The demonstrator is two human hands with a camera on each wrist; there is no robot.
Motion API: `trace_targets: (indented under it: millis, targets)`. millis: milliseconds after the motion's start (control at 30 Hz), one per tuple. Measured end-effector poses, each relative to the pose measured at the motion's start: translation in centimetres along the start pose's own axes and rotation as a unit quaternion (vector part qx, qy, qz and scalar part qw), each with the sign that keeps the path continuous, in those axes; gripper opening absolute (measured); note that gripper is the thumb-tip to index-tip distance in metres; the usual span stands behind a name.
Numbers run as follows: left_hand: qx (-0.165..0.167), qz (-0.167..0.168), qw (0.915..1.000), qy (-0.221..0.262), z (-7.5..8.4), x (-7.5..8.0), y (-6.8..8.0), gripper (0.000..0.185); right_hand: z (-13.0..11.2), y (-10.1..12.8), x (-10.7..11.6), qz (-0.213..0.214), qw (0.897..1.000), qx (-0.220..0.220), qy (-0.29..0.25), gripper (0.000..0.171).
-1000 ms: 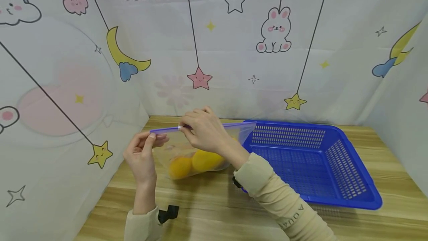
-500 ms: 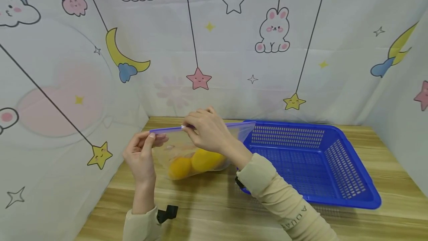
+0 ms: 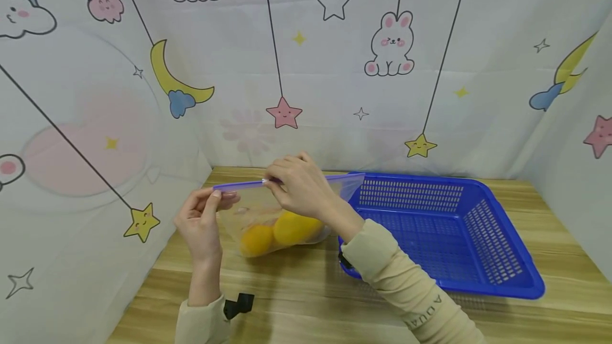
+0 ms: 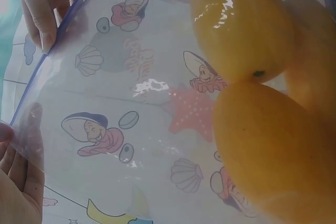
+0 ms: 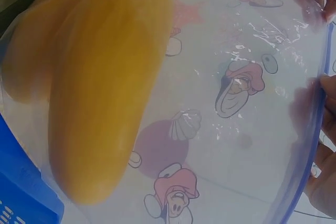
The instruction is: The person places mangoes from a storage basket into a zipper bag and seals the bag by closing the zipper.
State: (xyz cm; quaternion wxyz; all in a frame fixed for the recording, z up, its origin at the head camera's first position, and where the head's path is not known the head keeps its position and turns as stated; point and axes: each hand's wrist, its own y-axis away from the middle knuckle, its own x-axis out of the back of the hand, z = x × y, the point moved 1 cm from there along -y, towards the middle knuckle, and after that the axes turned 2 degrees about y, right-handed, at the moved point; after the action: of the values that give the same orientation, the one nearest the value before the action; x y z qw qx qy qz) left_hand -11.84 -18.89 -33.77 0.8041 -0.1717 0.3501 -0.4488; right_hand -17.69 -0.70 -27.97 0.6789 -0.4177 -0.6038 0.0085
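A clear zip bag (image 3: 248,211) printed with cartoon shells stands on the wooden table (image 3: 306,301), with yellow mangoes (image 3: 282,230) in its bottom. My left hand (image 3: 203,216) pinches the left end of the bag's purple zip strip (image 3: 239,185). My right hand (image 3: 298,185) pinches the same strip near its middle. In the left wrist view the mangoes (image 4: 257,93) fill the right side behind the bag (image 4: 131,108) film. In the right wrist view a mango (image 5: 100,87) lies at the left and the zip strip (image 5: 302,156) curves down the right.
A blue perforated plastic basket (image 3: 444,232) sits on the table just right of the bag, touching its right corner. Printed curtains (image 3: 334,68) close in the back and both sides. A black strap clip (image 3: 239,304) shows at my left wrist.
My right hand has slid slightly to the right along the zip strip. The left hand and the bag have stayed where they were.
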Motion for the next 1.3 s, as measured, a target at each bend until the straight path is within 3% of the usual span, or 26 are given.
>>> trace_targets:
  millis: [267,900,1033,1300]
  targets:
    - [0.004,0.003,1.0,0.0,0.0,0.0,0.0,0.033,0.2,0.2,0.1,0.005,1.0,0.001,0.004,0.011]
    - [0.003,0.001,1.0,0.009,0.1,0.1,0.0,0.018,0.9,0.7,0.2,0.009,1.0,-0.008,0.011,0.011]
    - [0.006,0.006,0.9999,-0.013,0.1,0.1,0.1,0.02,1.1,0.9,0.3,0.012,1.0,-0.007,0.012,0.01]
    - [0.001,0.005,0.9999,-0.012,-0.2,0.2,0.0,0.027,1.5,1.3,0.3,0.014,1.0,-0.009,0.011,0.01]
